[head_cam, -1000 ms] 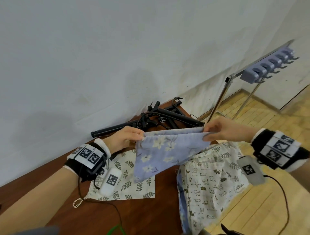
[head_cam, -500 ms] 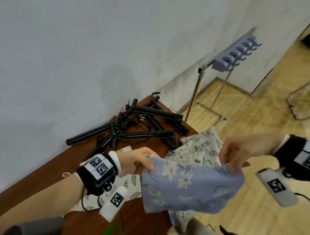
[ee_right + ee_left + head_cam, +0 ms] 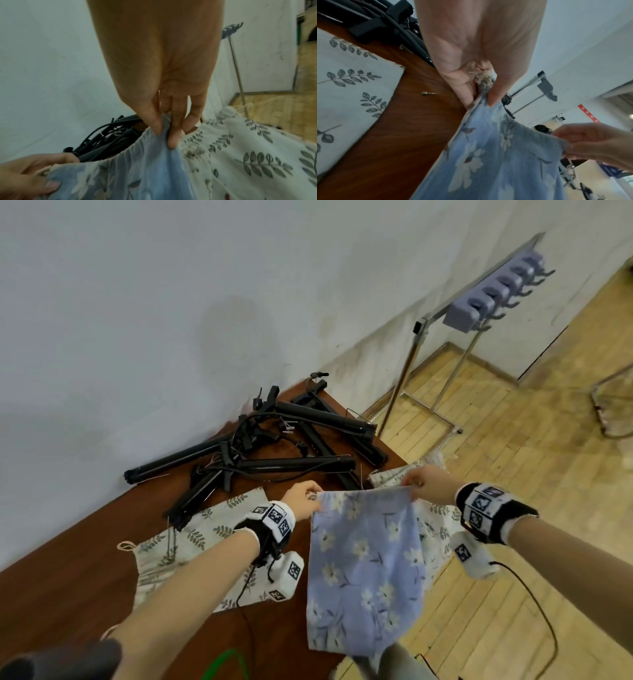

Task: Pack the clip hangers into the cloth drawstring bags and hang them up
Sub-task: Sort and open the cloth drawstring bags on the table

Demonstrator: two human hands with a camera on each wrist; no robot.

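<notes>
Blue floral drawstring bag (image 3: 363,563) hangs in the air over the near right edge of the table, held up by its gathered top hem, body drooping straight down. Left hand (image 3: 301,499) pinches the left corner of the hem: thumb and forefinger closed on the fabric, with a frayed tuft of beige cord (image 3: 481,77) bunched in the palm, per the left wrist view. Right hand (image 3: 428,484) pinches the right corner, thumb against fingertips (image 3: 173,142) with cloth between. Hem is stretched roughly level between the two hands; whether the mouth is open cannot be told.

Under the left forearm, a white bag with green leaf print (image 3: 205,535) lies flat on the brown wooden table (image 3: 68,577), its cord loop at the left corner. A second leaf-print bag (image 3: 435,515) lies behind and to the right of the blue one, at the table's right edge. Black clip hangers (image 3: 274,446) sit in a tangled heap at the far side of the table, against the white wall, well apart from the held bag. A small metal pin (image 3: 429,93) lies on the table near the left hand.

Beyond the table corner, a metal rack (image 3: 411,378) stands on the wood floor, with a row of lavender hooks (image 3: 496,292) on its top bar.
</notes>
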